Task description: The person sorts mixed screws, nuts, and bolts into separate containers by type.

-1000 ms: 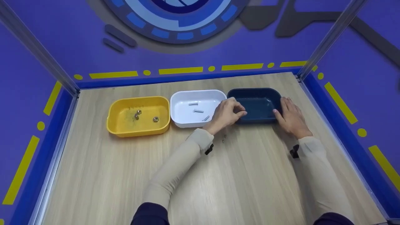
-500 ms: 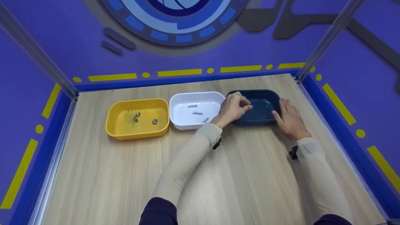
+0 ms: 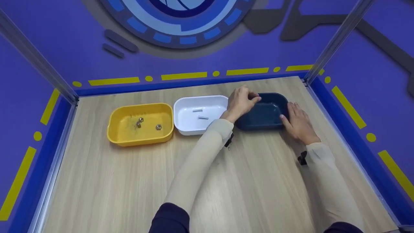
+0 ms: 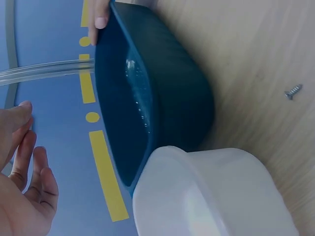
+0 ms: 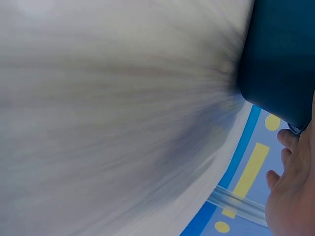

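Observation:
My left hand (image 3: 241,102) is above the left end of a dark blue tray (image 3: 262,124). Its thumb and index tips are close together; I see nothing between them. In the left wrist view the other fingers of that hand (image 4: 29,182) are loosely bent. My right hand (image 3: 300,124) holds the tray's right end, thumb over the rim and fingers along the outside. A white tray (image 3: 187,132) alongside has two bolts (image 3: 203,117) showing; my left arm covers part of it. Three nuts (image 3: 158,127) lie in a yellow tray (image 3: 142,142).
A small screw (image 4: 294,92) lies on the wooden table (image 3: 258,181) in front of the trays. Purple panels (image 3: 74,42) wall off the back and both sides. The trays stand in a row, the white one between the yellow and dark blue ones.
The left hand has moved up and slightly right over the dark blue tray. The left arm now hides the third bolt in the white tray. The right hand keeps its place on the dark blue tray.

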